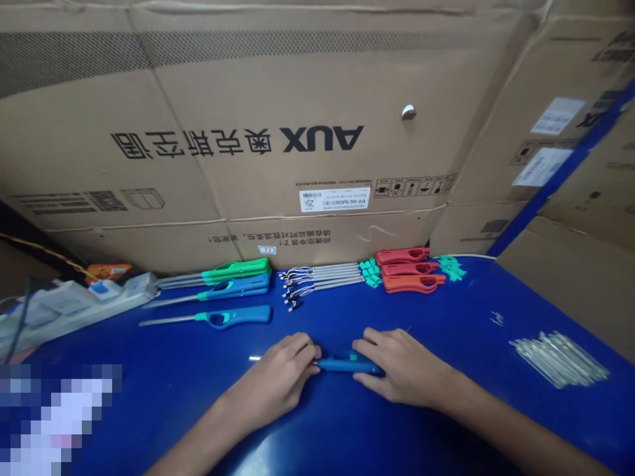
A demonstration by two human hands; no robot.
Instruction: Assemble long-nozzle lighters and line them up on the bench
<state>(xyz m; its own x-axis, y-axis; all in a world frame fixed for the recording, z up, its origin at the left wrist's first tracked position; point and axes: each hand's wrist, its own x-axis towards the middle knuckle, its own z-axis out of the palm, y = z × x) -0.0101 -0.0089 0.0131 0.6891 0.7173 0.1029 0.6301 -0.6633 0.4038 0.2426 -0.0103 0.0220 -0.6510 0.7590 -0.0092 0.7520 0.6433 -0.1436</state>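
Blue lighter handle (350,362) sits cupped between the curled left hand (275,382) and right hand (404,367); three assembled lighters (223,287) lie beyond, red handles (407,268) and loose steel rods (558,359) still separate

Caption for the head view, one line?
Left hand and right hand grip a blue long-nose lighter on a blue table, more lighters lined up beyond.

A large cardboard carton (317,86) bears the brand name AUX (321,139) upside down, beside the equally inverted Chinese characters 奥克斯空调 (183,142). Below them, a white barcode label (333,198) shows the number 25; its small print is too blurred to read.
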